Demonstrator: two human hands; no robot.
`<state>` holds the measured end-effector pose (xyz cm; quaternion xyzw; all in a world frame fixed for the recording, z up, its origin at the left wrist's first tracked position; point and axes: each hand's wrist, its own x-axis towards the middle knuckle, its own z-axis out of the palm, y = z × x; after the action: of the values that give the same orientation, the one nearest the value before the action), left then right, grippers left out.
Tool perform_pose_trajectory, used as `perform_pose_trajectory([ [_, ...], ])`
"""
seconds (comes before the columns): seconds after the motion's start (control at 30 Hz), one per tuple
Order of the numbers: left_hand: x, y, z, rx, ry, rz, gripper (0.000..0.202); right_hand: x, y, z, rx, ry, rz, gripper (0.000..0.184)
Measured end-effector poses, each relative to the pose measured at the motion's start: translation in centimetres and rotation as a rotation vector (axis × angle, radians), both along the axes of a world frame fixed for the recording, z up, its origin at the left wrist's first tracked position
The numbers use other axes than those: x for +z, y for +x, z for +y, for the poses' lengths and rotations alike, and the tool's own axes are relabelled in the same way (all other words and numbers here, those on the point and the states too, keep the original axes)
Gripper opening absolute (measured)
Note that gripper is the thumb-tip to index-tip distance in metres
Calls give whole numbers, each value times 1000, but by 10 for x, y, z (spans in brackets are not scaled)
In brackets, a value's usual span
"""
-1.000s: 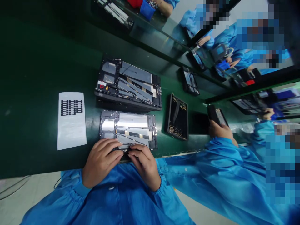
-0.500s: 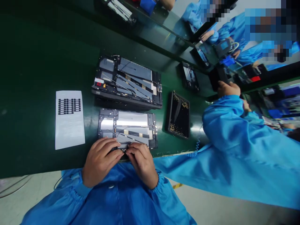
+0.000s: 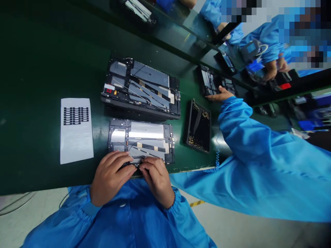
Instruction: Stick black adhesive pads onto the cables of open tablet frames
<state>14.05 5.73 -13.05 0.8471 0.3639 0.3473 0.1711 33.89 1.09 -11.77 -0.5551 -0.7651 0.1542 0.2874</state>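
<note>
An opened tablet [image 3: 146,131] lies near the table's front edge, with its silver battery plates, black tapes and thin cables showing. My left hand [image 3: 111,175] grips its near edge, thumb and fingers closed together. Just beside it, my right hand [image 3: 156,174] pinches the same edge from the right. The fingertips of both hands almost meet there, and any small part between them is hidden. Directly behind lies a stack of opened tablets [image 3: 144,82]. To the left is a white sheet [image 3: 77,144] carrying rows of small black stickers [image 3: 76,115].
A black tray [image 3: 198,127] with small gold-coloured pieces stands on the right. Farther right, a co-worker's hand [image 3: 221,94] touches another opened tablet [image 3: 207,81]. A coiled blue cord [image 3: 217,160] hangs by the table edge. A raised dark shelf [image 3: 178,32] runs along the back.
The co-worker's arm has come down and left, its hand now at the opened tablet at the far right. My hands stay in the same place on the near tablet.
</note>
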Motion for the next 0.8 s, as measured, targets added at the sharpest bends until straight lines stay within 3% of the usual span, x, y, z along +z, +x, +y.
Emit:
perform_pose_trajectory([
  [0.33, -1, 0, 0, -7, -1, 9, 9, 0, -3, 1, -12, 51, -14, 16],
  [0.53, -1, 0, -1, 15, -52, -33, 14, -13, 9, -14, 22, 99, 94, 30],
  [0.8, 1, 0, -3, 62, -100, -105, 16, -22, 9, -19, 69, 217, -62, 46],
])
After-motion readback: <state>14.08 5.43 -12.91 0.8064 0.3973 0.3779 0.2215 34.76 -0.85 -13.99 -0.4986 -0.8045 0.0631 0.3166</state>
